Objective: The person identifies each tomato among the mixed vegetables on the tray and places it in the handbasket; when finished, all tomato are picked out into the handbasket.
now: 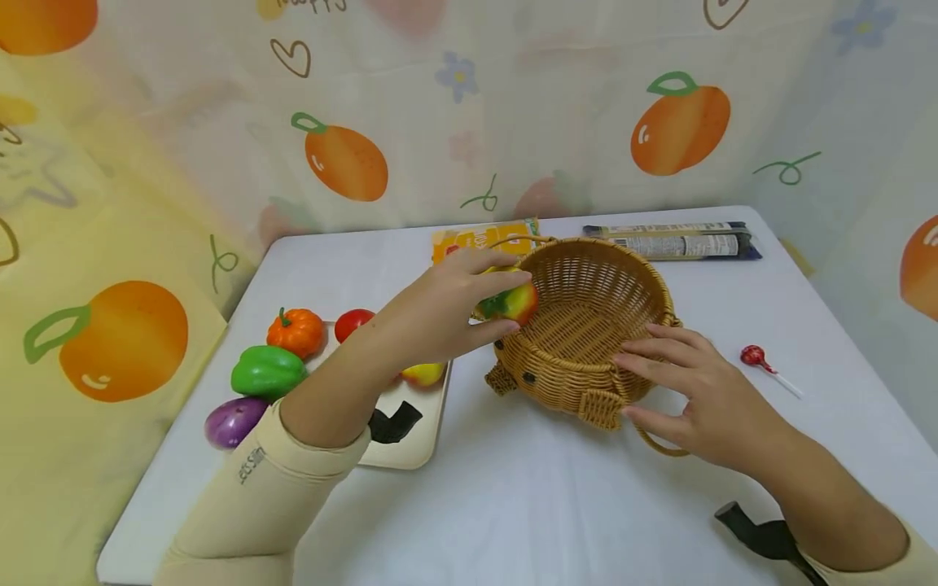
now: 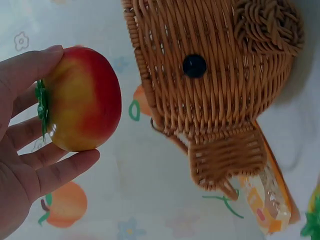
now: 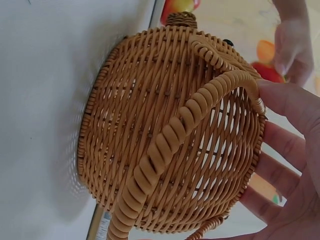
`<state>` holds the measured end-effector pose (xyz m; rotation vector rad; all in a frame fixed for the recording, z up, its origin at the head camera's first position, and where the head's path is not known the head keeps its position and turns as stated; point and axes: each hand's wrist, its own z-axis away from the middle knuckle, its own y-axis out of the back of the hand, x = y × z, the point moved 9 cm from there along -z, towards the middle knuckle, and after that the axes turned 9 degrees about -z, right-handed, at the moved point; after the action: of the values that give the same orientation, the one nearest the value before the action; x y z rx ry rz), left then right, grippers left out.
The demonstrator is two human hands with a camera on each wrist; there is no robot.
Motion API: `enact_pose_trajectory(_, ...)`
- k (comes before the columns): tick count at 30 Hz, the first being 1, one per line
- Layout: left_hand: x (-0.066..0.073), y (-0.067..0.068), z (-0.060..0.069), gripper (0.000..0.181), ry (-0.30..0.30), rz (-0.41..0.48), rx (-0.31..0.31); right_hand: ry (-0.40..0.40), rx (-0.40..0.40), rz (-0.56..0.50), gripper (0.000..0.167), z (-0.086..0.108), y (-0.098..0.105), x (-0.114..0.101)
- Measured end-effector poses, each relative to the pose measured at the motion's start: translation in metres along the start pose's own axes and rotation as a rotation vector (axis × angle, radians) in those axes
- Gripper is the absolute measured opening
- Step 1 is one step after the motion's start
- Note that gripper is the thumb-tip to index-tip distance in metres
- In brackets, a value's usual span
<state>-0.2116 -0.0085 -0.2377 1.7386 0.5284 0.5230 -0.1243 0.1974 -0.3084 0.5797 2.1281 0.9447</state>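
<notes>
— Table (image 1: 542, 513) under it all, draped in white. What is biggest on it?

— The wicker basket (image 1: 560, 387), slightly right of the table's middle, with dark button eyes on its wall.

— Next?

— The cream tray (image 1: 418, 456), toward the table's left edge, partly hidden by the left arm (image 1: 337, 378).

— And the hands?

— The left hand (image 1: 454, 305) grasps a fruit between thumb and fingers, at the basket's left rim in the head view; the left wrist view shows a gap between fruit and wicker. The right hand (image 1: 681, 391) is unclenched, its fingers fairly straight against the basket's right rim, its thumb by the handle (image 3: 170, 135).

— What lies at the table's back edge?

— A long packet (image 1: 674, 242) near the right corner, and an orange packet (image 1: 472, 238) behind the basket's left side.

— Smaller still?

— A black utensil (image 1: 758, 535) near the front right corner, partly covered by the right arm (image 1: 828, 492). Along the tray's left side, a green pepper (image 1: 267, 372) sits between an orange pumpkin (image 1: 296, 334) and a purple eggplant (image 1: 234, 422).

— That held fruit?

— Red and yellow (image 2: 85, 100), with a green leafy cap.

— And smallest?

— A red lollipop (image 1: 754, 356), toward the table's right edge.
</notes>
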Motion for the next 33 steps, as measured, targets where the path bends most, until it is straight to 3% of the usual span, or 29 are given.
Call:
enact_pose_trajectory(7,0.01,-0.026,-0.033,0.051,-0.041,0.013,-0.082,-0.041,-0.029,0.012,0.06,-0.002,-0.002,0.001)
enact_pose_trajectory(15,0.015,-0.061,-0.053,0.052,-0.055,0.016,-0.206,-0.038,-0.025,0.008,0.06,-0.001,-0.002,0.002)
enact_pose_trajectory(27,0.017,-0.085,-0.064,0.055,-0.067,0.015,-0.378,-0.067,-0.03,0.005,0.059,0.0,-0.002,0.004)
enact_pose_trajectory(33,0.017,-0.087,-0.064,0.061,-0.061,0.032,-0.411,-0.07,-0.028,-0.001,0.06,0.001,-0.003,0.004)
